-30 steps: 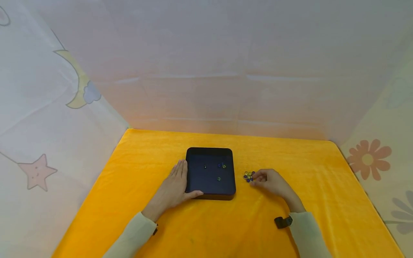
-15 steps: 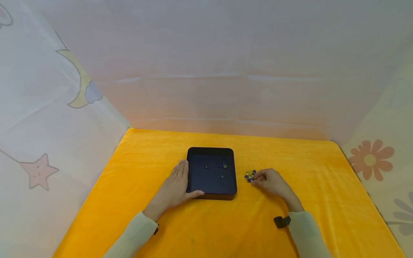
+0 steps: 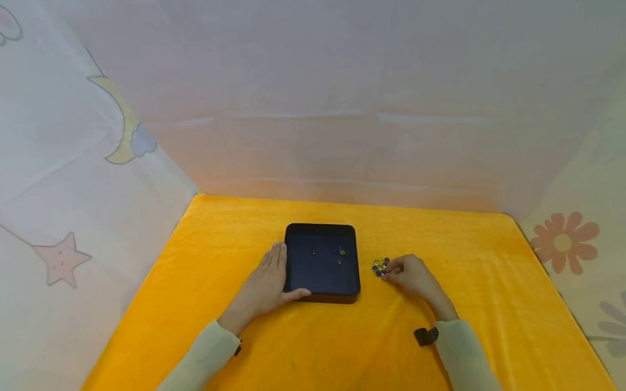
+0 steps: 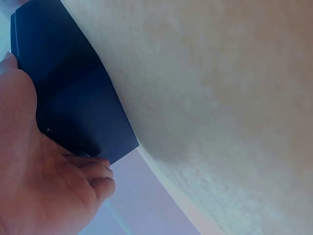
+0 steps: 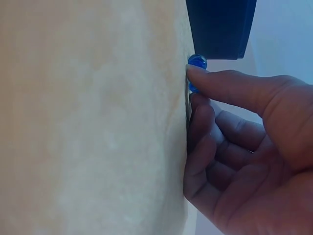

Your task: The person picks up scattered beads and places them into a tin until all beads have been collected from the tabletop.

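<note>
A dark square tray (image 3: 323,277) stands on the yellow cloth in the head view. My left hand (image 3: 261,285) rests along its left wall with straight fingers, the thumb at the near rim; the left wrist view has the hand (image 4: 54,186) against the dark wall. Right of the tray lies a small heap of yellow and blue glass marbles (image 3: 379,265). My right hand (image 3: 413,279) is at the heap's right edge. In the right wrist view its thumb and forefinger pinch a blue marble (image 5: 193,88), partly hidden, beside another blue marble (image 5: 199,61).
Inside the tray sit several marbles: a dark one (image 3: 313,252), a blue and yellow cluster (image 3: 341,251), and a single greenish one (image 3: 339,262). The yellow cloth (image 3: 313,347) covers the table. Pale printed fabric walls (image 3: 313,108) stand behind and at both sides.
The single greenish marble in the tray has rolled away from me, closer to the cluster. Both hands have stayed nearly where they were.
</note>
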Demonstrator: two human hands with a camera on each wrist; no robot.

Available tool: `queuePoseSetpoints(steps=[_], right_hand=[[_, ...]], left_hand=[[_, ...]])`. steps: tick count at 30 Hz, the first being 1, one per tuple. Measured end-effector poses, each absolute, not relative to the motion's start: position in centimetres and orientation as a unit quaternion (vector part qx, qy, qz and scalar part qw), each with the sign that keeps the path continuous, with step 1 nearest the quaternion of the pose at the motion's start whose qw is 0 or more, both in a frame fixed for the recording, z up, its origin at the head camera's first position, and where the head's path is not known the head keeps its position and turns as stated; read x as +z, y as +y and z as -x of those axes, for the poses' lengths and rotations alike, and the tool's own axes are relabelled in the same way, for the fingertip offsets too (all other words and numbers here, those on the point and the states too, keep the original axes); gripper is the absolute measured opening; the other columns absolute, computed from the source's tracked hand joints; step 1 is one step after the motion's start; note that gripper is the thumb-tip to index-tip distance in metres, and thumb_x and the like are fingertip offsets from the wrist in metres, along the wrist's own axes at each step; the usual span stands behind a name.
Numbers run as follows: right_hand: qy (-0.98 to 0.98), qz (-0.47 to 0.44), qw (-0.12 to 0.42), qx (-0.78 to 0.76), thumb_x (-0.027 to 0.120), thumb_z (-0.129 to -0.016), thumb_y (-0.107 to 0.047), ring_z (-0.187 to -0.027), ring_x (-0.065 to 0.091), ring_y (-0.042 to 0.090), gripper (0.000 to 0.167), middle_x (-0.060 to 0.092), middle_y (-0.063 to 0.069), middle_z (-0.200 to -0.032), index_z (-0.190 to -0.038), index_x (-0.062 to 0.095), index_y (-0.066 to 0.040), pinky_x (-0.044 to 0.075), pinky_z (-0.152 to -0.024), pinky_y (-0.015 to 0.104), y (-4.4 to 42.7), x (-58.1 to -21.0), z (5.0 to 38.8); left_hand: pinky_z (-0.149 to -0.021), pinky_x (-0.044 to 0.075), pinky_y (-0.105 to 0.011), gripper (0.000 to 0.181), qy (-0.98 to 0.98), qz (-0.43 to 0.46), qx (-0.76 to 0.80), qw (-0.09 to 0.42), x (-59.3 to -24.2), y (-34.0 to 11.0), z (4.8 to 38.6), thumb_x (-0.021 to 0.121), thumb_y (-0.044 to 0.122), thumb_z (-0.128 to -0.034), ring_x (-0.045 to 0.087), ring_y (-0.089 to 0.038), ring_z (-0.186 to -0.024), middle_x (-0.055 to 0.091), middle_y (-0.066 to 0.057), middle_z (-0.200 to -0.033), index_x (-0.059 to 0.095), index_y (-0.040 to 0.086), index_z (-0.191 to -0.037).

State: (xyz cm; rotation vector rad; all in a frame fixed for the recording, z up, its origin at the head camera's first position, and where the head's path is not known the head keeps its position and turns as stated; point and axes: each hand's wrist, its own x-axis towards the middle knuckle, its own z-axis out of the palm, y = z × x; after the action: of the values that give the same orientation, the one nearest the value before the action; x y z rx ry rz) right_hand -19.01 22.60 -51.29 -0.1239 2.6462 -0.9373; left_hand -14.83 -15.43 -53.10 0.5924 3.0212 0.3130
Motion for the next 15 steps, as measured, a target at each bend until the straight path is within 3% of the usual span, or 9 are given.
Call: queuePoseSetpoints(steps=[15], right_hand=[[0.926,0.050,0.177,-0.331,0.073,-0.098,-0.015,-0.076,0.061,0.017,0.013,0.073,0.007,-0.087,-0.099,0.078,-0.002,0.051,-0.069,0.029,22.90,-51.26,18.97]], left_hand=[[-0.135,0.022,-0.052,0.126,0.976,-0.187,0.108,0.032,-52.84,-15.04,14.68,0.039,0.090,-0.0899,0.014,-0.040,-0.165,0.013,-0.027,-0.175,0.011,-0.007,-0.166]])
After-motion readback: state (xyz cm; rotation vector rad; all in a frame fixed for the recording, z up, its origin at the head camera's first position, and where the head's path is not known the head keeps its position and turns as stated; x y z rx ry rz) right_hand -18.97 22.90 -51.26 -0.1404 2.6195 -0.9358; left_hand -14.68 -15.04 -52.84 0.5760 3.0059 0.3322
